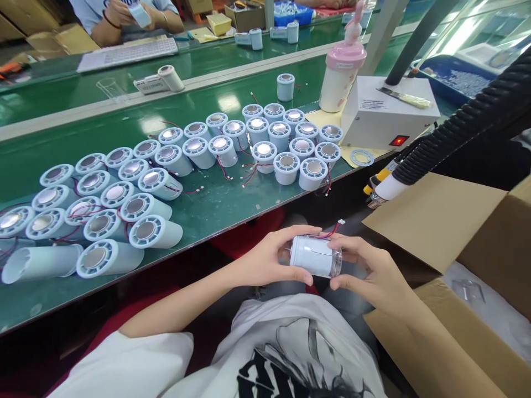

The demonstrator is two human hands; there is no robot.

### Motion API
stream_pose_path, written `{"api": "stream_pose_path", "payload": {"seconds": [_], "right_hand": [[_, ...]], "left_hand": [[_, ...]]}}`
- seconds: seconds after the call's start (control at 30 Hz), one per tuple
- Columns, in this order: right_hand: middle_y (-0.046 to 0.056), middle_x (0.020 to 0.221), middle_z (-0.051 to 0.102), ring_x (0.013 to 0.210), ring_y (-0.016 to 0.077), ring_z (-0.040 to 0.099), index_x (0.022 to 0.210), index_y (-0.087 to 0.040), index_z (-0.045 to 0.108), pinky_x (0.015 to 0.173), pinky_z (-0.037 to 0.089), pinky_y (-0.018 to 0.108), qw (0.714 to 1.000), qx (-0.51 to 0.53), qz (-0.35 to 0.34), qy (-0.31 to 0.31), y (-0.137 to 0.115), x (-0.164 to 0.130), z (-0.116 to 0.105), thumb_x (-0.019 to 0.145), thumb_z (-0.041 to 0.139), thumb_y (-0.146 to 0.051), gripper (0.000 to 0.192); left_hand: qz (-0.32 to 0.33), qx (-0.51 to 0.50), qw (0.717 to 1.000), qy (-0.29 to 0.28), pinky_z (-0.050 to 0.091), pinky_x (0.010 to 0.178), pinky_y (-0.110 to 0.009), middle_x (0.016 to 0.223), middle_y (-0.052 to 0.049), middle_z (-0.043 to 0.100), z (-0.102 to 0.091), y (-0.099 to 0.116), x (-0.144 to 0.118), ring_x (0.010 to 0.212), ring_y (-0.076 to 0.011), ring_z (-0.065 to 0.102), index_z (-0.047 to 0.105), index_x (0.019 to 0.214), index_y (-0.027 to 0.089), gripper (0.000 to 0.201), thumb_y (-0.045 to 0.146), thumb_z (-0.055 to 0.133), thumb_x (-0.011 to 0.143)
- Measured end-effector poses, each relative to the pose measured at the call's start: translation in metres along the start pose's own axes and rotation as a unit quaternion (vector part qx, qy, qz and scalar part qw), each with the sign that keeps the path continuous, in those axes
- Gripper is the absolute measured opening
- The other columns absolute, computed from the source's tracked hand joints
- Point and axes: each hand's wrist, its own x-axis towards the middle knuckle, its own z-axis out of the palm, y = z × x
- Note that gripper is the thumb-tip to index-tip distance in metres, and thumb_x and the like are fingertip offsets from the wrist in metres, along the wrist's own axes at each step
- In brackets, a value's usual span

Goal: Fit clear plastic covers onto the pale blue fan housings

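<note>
Held sideways over my lap is a light blue cylindrical housing [311, 256], with red and dark wires and a small white connector rising from its top. My left hand [277, 257] wraps around its left end, thumb along the lower side. A clear plastic piece [336, 262] sits at the housing's right end, and my right hand [369, 268] grips there with thumb and fingers. Whether the clear piece is fully seated, I cannot tell. On the green bench [215, 204] ahead stand many similar blue cylinders [313, 172] with round metal discs on top, some trailing wires.
A white box with a lit red switch [369, 110] stands on the right, beside a pink-lidded bottle [342, 72]. A black corrugated hose [464, 119] crosses there. An open cardboard box [435, 226] is at lower right. Across the bench, another person's hands [120, 11] hold a blue part.
</note>
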Motion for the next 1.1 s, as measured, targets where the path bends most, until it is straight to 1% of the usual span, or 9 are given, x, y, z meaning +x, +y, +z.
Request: {"api": "stream_pose_path", "payload": {"seconds": [0.2,0.33,0.43,0.53,0.63,0.7,0.83,0.97,1.1], "right_hand": [[0.004,0.115,0.066,0.104,0.0244,0.066,0.114,-0.028,0.062,0.088,0.060,0.037,0.994,0.091,0.056,-0.011,-0.005,-0.002,0.001,0.078,0.080,-0.027,0.040],[0.005,0.118,0.066,0.105,0.0231,0.066,0.115,-0.028,0.060,0.087,0.059,0.036,0.984,0.160,0.073,-0.006,0.006,-0.003,0.003,0.078,0.081,-0.027,0.043],[0.008,0.114,0.067,0.100,0.0240,0.067,0.111,-0.025,0.059,0.082,0.059,0.036,0.966,0.230,0.057,0.100,0.029,-0.001,0.010,0.071,0.085,-0.031,0.048],[0.009,0.107,0.069,0.098,0.0248,0.067,0.108,-0.023,0.056,0.084,0.057,0.038,0.939,0.250,0.037,0.233,0.058,0.004,0.017,0.068,0.086,-0.040,0.053],[0.008,0.108,0.067,0.097,0.0228,0.066,0.109,-0.023,0.051,0.088,0.055,0.040,0.916,0.247,0.020,0.315,0.079,0.012,0.016,0.074,0.079,-0.046,0.051],[0.008,0.108,0.067,0.097,0.0221,0.066,0.109,-0.024,0.050,0.088,0.054,0.040,0.901,0.257,0.011,0.348,0.086,0.017,0.013,0.074,0.079,-0.048,0.051],[0.007,0.106,0.068,0.096,0.0216,0.066,0.108,-0.023,0.052,0.086,0.055,0.039,0.888,0.292,0.002,0.356,0.084,0.026,0.006,0.070,0.082,-0.046,0.054],[0.006,0.104,0.070,0.093,0.0206,0.067,0.105,-0.022,0.054,0.087,0.056,0.039,0.885,0.331,0.015,0.326,0.077,0.033,0.004,0.066,0.086,-0.044,0.055],[0.004,0.097,0.071,0.086,0.0212,0.069,0.102,-0.022,0.055,0.079,0.060,0.040,0.887,0.363,0.045,0.284,0.071,0.035,0.004,0.066,0.085,-0.048,0.053]], "left_hand": [[0.015,0.045,0.999,-0.001,0.048,0.103,-0.038,0.138,-0.011,0.054,-0.001,0.007,-0.008,0.126,-0.0272,0.054,0.055,0.135,0.027,0.077,0.025,0.086,0.064],[-0.004,-0.020,1.000,0.003,0.046,0.105,-0.039,0.139,-0.011,0.055,-0.002,0.002,0.000,0.126,-0.0264,0.055,0.053,0.136,0.027,0.084,0.016,0.088,0.060],[-0.019,-0.103,0.994,0.027,0.046,0.104,-0.040,0.137,-0.014,0.058,-0.005,-0.009,0.028,0.124,-0.0277,0.057,0.056,0.133,0.023,0.087,0.014,0.090,0.054],[-0.056,-0.127,0.989,0.045,0.046,0.102,-0.041,0.127,-0.014,0.066,-0.005,-0.018,0.073,0.119,-0.0281,0.061,0.063,0.124,0.017,0.079,0.019,0.092,0.051],[-0.063,-0.118,0.991,0.030,0.044,0.103,-0.043,0.114,-0.013,0.072,-0.001,-0.022,0.119,0.113,-0.0276,0.064,0.068,0.113,0.013,0.069,0.027,0.092,0.050],[-0.059,-0.108,0.992,0.014,0.043,0.104,-0.043,0.110,-0.012,0.073,0.001,-0.020,0.140,0.111,-0.0274,0.065,0.070,0.109,0.012,0.065,0.029,0.092,0.051],[-0.060,-0.085,0.995,-0.002,0.042,0.105,-0.041,0.108,-0.012,0.073,-0.001,-0.011,0.151,0.110,-0.0255,0.064,0.069,0.109,0.011,0.063,0.029,0.092,0.052],[-0.065,-0.068,0.996,0.008,0.045,0.099,-0.039,0.107,-0.012,0.072,-0.010,-0.004,0.141,0.103,-0.0228,0.066,0.066,0.109,0.011,0.065,0.036,0.090,0.055],[-0.075,-0.050,0.996,0.006,0.048,0.092,-0.036,0.103,-0.010,0.071,-0.018,0.002,0.130,0.096,-0.0199,0.066,0.064,0.106,0.012,0.058,0.037,0.088,0.059]]}}
